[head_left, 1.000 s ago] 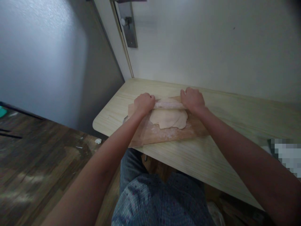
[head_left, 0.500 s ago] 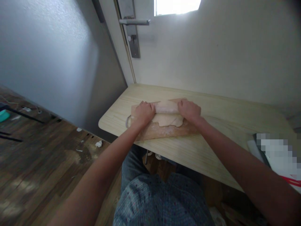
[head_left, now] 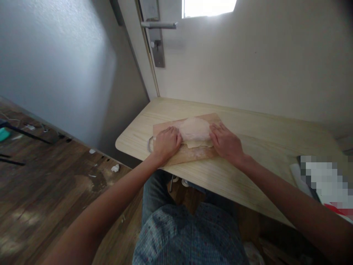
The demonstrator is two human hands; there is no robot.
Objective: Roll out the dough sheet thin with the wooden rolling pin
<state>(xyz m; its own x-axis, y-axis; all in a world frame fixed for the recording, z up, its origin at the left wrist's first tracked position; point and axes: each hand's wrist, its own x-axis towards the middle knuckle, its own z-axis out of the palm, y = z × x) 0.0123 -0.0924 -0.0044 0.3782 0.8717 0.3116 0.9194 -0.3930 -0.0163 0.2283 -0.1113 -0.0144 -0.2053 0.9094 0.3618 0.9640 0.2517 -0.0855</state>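
A floured rolling pin lies across a flat sheet of pale dough. My left hand covers the pin's left end, and my right hand covers its right end. Both palms bear down with the fingers curved over it, so the pin's ends are hidden. Dough shows beyond the pin and in a narrow strip on the near side. Beneath it is a wooden cutting board dusted with flour, with a metal handle at its left side.
The board rests on a light wooden table against a white door with a lever handle. A grey panel stands at left. On the table's right lies a partly blurred package. Paper scraps litter the floor.
Both hands have rolled the pin toward me. More dough now shows on its far side and less on the near side.
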